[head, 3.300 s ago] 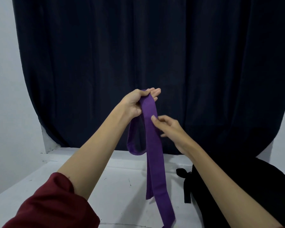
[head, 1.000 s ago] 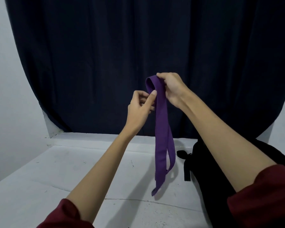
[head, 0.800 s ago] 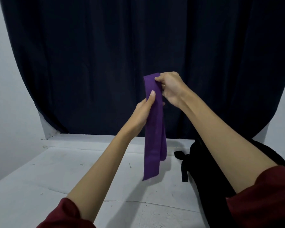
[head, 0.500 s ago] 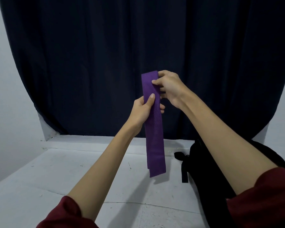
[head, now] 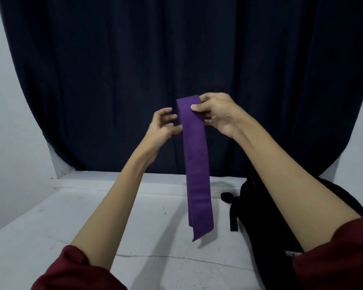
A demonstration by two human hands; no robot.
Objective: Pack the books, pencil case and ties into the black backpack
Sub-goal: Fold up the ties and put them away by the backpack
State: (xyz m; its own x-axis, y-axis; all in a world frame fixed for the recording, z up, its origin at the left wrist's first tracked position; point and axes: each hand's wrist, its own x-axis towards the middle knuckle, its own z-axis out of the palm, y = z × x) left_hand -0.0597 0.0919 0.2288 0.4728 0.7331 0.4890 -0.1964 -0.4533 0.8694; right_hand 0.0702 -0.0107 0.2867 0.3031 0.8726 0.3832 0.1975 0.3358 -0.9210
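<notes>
Head view takes in, largest of all, a dark navy curtain [head: 176,59] that hangs in folds across the whole background and reaches down to the back edge of the table. Pale wall [head: 6,122] shows on either side of it. Below lies a white table [head: 71,227], its surface scuffed and marked with a thin crack line running across the near part. On the right side of the table sits the black backpack [head: 266,237], partly hidden behind the right forearm, with a black strap [head: 233,214] trailing off its left side onto the tabletop and a small pale logo low on its front; whether it is zipped or unzipped cannot be told from here. Two bare forearms reach up from dark red sleeves [head: 71,268] at the bottom corners. Between the hands hangs the purple tie [head: 197,164], folded over on itself into a doubled band with fine diagonal ribbing, its top fold level with the hands and its pointed lower end dangling in the air above the table, just left of the backpack's strap and not touching the surface. The right hand [head: 217,114] pinches the folded top of the tie, thumb on the near face and fingers curled behind. The left hand [head: 161,126] is blurred, its fingers loosely spread and bent beside the tie's left edge, gripping nothing that can be made out.
</notes>
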